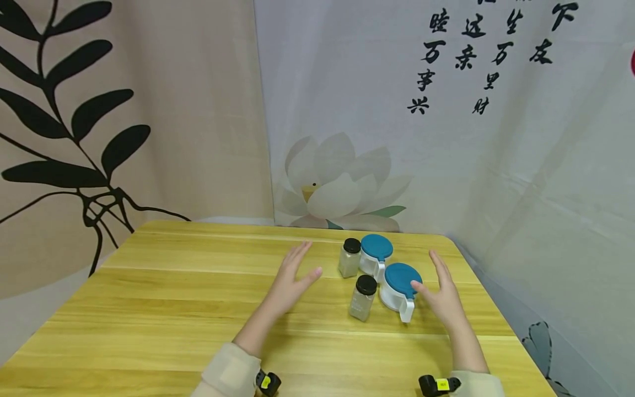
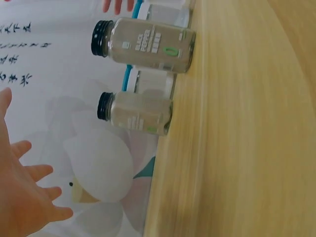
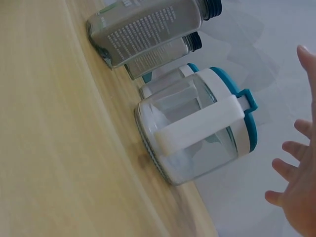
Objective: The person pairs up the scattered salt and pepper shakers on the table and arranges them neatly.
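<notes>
My left hand (image 1: 290, 281) is held above the table, fingers spread, to the left of two glass bottles with black lids. The nearer bottle (image 1: 362, 300) and the farther bottle (image 1: 349, 261) both stand upright. To their right are two clear jars with blue lids and white handles, the front jar (image 1: 397, 295) and the back jar (image 1: 375, 255). My right hand (image 1: 443, 292) hovers just right of the front jar, thumb and fingers apart. In the right wrist view the front jar (image 3: 197, 128) stands apart from the fingers. Neither hand holds anything.
The wooden table (image 1: 163, 309) has its back edge close behind the bottles and jars. A hanging cloth (image 1: 342, 110) with a printed flower and writing covers the wall behind. Its right edge lies to the right of my right hand.
</notes>
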`<state>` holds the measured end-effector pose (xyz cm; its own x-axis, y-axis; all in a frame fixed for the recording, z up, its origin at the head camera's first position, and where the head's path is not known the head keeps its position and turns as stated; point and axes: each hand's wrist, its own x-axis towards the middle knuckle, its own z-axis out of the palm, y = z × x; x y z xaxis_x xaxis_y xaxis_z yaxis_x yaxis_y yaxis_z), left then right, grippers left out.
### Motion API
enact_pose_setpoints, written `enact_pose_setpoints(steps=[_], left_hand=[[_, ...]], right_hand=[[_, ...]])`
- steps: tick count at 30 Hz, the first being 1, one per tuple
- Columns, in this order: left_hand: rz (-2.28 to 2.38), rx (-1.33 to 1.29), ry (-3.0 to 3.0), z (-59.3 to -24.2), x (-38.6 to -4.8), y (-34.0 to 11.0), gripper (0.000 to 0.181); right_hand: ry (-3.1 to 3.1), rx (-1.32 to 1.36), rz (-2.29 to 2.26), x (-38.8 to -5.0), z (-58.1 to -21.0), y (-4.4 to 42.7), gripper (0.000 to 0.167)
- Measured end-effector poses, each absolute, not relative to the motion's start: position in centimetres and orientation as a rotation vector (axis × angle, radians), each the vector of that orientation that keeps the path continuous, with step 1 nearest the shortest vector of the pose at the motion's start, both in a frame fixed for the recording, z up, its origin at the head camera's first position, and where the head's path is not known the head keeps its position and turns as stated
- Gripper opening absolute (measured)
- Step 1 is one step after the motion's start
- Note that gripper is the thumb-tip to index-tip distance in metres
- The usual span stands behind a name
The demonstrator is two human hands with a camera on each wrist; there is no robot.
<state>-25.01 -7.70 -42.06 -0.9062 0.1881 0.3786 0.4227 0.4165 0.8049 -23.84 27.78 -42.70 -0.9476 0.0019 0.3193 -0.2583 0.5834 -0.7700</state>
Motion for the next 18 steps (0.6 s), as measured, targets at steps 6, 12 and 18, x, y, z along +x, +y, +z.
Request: enact_pose_setpoints(steps=[6,12,18], left_hand=[[-1.518,-0.539,-2.439,-42.4,-24.8,-6.8,0.07],[-1.556,-0.564,-2.417,-42.9,-24.7,-6.0,0.067],[-1.611,-0.575,-2.416,-43.1,-24.6,-5.1,0.067]], right_hand=[[-2.56,0.2,1.356,-23.7,-42.8,27.8,0.088],[-2.575,0.207,1.38,-23.9,-43.4,27.9,0.088],[-2.579,0.212,1.389,-24.2,-44.0,28.1,0.089]])
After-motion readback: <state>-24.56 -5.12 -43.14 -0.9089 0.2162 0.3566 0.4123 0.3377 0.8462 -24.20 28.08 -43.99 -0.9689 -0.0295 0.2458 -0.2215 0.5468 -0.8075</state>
